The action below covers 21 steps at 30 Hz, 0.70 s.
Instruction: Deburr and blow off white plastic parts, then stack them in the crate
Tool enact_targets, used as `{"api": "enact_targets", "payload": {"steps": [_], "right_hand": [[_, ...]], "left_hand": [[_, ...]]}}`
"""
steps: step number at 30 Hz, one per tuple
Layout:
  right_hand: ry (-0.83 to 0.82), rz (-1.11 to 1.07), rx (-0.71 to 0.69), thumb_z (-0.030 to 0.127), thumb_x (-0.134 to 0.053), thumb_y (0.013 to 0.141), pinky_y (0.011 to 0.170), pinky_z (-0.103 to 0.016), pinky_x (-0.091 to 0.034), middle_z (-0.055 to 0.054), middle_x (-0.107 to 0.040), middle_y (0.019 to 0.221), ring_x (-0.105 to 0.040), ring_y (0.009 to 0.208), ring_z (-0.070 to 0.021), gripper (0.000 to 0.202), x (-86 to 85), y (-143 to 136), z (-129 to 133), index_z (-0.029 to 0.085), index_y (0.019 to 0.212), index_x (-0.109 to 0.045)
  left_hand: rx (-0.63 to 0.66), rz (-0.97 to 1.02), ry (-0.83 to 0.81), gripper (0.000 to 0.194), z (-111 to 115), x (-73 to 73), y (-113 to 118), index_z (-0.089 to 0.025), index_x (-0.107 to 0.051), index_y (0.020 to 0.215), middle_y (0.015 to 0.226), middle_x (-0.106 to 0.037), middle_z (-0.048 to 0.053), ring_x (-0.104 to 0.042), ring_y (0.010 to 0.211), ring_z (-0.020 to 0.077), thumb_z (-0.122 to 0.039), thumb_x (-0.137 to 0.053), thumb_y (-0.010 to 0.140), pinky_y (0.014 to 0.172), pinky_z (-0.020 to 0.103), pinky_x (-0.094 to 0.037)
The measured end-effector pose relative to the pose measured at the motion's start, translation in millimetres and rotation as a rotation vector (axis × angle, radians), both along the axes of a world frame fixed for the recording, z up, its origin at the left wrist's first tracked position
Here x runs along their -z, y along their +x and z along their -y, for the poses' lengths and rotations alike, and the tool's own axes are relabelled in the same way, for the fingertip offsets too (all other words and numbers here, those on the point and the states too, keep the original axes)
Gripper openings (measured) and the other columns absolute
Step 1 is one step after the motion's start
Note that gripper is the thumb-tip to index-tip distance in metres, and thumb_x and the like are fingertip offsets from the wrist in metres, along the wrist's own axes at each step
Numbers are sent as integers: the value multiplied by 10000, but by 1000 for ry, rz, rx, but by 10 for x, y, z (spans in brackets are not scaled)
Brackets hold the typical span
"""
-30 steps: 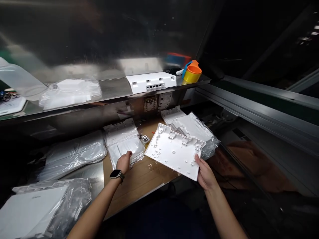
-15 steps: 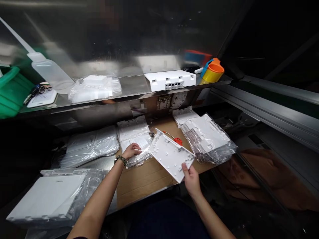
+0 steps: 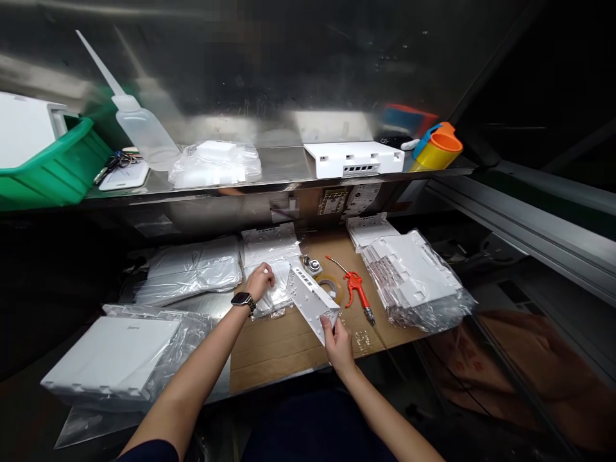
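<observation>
A white plastic panel (image 3: 310, 300) with port cutouts and small posts is tilted over the cardboard mat (image 3: 269, 353). My right hand (image 3: 338, 342) grips its lower right corner, thumb on top. Left of the panel, my left hand (image 3: 260, 281) has curled fingers over a stack of white sheets in clear wrap (image 3: 276, 294); whether it pinches something is too small to tell. A red air gun (image 3: 355, 289), a roll of tape (image 3: 331, 287) and a small metal-topped item (image 3: 312, 265) lie beyond the panel. Small clear bits (image 3: 362, 340) lie near my right hand.
Bagged white panels (image 3: 409, 269) stand at the right, flat plastic bags (image 3: 192, 269) and a wrapped white casing (image 3: 115, 353) at the left. The shelf (image 3: 283, 168) holds a squeeze bottle (image 3: 147, 131), a green bin (image 3: 58, 167), a white casing (image 3: 356, 157) and a yellow-orange holder (image 3: 437, 149).
The panel has turned steeper and moved left with my right hand, uncovering the tape and air gun. My left hand has lifted slightly and curled. The camera view has shifted left.
</observation>
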State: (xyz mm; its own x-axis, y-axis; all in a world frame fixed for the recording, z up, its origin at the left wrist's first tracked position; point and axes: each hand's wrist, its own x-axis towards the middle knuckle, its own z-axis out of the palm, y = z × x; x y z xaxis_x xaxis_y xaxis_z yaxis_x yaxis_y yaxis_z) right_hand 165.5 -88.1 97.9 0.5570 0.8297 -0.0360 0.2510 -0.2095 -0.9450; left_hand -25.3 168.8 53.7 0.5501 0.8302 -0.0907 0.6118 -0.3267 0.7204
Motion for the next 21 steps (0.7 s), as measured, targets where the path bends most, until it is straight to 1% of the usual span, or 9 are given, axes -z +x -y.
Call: {"api": "enact_targets", "payload": {"steps": [2,4,8,10,12,14,16,18,21], "right_hand": [[-1,3,4,657,-533,925,746,-360,-539,-126,-767,837,-724,806,-301,493,8,-6,12,202,975,-716],[6,-4,8,653,-534,933,743,-357,-546,-136,-782,882,-734,815,-299,501,27,-12,23,192,1006,-716],[47,-32,45,659,-506,959,785,-360,-576,-172,-790,1040,-756,929,-304,562,79,-19,56,157,1121,-697],[72,-36,74,690,-498,950,837,-378,-583,-189,-781,1090,-748,1020,-322,604,103,-21,76,150,1132,-696],[92,-29,85,723,-502,931,874,-401,-582,-197,-778,1092,-745,1044,-339,624,117,-20,90,157,1093,-710],[106,-16,64,736,-509,919,855,-418,-585,-195,-785,1043,-758,985,-349,613,117,-15,102,174,1040,-721],[116,-2,27,737,-522,910,803,-428,-589,-192,-790,990,-767,916,-359,589,101,-4,122,193,1006,-726],[127,12,-6,737,-537,900,760,-435,-586,-189,-790,944,-769,869,-370,563,66,13,157,213,974,-728],[125,39,-56,705,-548,909,745,-437,-578,-185,-785,897,-765,841,-375,511,-35,40,218,229,944,-730]], "left_hand": [[-27,-13,66,259,-140,-149,-58,-200,-666,1173,1376,-596,114,-585,1207,278,-368,-639,977,1021,516,-504],[-31,-22,99,268,-275,-292,-70,-215,-666,1198,1450,-556,118,-539,1283,301,-366,-635,978,1072,548,-461],[67,-20,66,348,-398,-526,48,-206,-643,1276,1453,-562,129,-583,1237,293,-343,-667,957,1064,541,-472],[142,-6,16,379,-370,-611,145,-202,-637,1296,1414,-594,134,-631,1158,269,-322,-693,941,1010,503,-519],[200,17,-42,372,-307,-680,246,-196,-653,1273,1307,-662,113,-676,1043,242,-314,-715,925,911,441,-572],[225,46,-92,346,-235,-743,339,-173,-673,1223,1131,-720,76,-697,882,205,-318,-731,914,782,379,-597],[207,83,-109,323,-170,-816,414,-153,-683,1191,1004,-730,50,-678,750,170,-308,-730,912,684,334,-587],[141,128,-69,315,-99,-909,467,-156,-683,1223,1043,-738,69,-669,747,165,-244,-687,920,683,335,-580],[9,176,69,437,85,-1079,513,-219,-707,1279,1317,-698,103,-681,948,228,-95,-559,886,855,409,-561]]}}
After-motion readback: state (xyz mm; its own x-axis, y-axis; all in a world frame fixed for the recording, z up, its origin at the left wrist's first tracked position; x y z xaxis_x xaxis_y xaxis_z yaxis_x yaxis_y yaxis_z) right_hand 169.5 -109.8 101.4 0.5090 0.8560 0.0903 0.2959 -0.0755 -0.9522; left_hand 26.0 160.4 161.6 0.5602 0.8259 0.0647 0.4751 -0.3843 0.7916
